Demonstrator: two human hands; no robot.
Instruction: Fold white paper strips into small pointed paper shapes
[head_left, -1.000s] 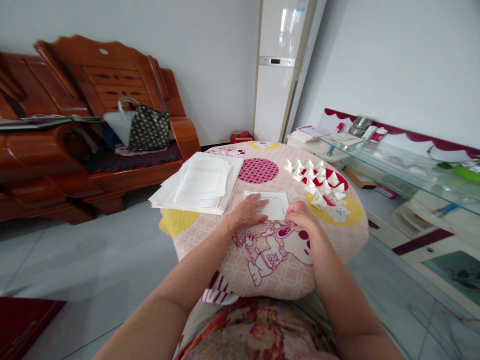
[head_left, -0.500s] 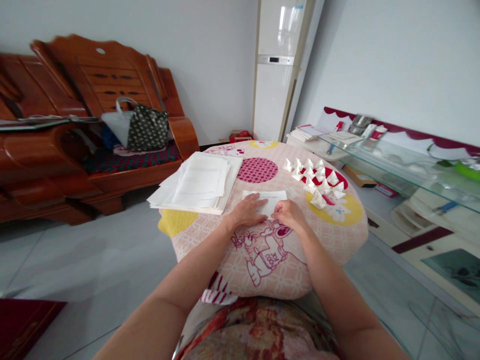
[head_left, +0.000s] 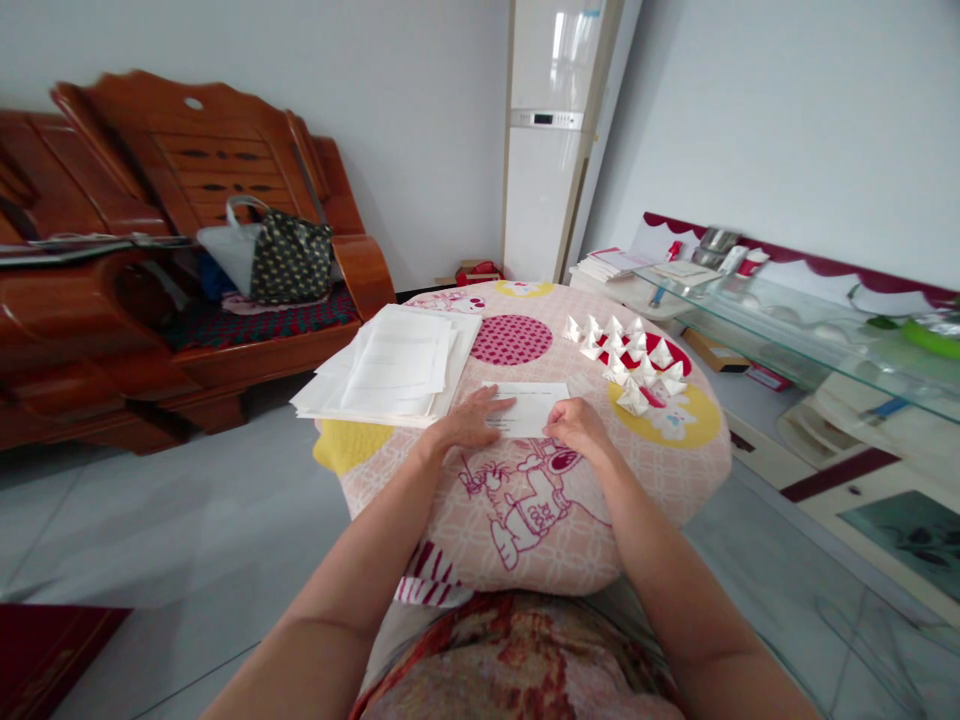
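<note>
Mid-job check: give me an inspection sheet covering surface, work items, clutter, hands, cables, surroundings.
Surface: rounded, cloth-covered table.
Work items: white printed sheet flat between the hands; paper stack at left; folded white pieces grouped at right.
Clutter: dark patterned bag on the wooden sofa.
Hands: left hand spread on the sheet's left side; right hand curled at its right side, grip unclear.
Cables: nothing clearly seen.
Surroundings: sofa at left, tall white unit beyond the table, glass shelf at right.
</note>
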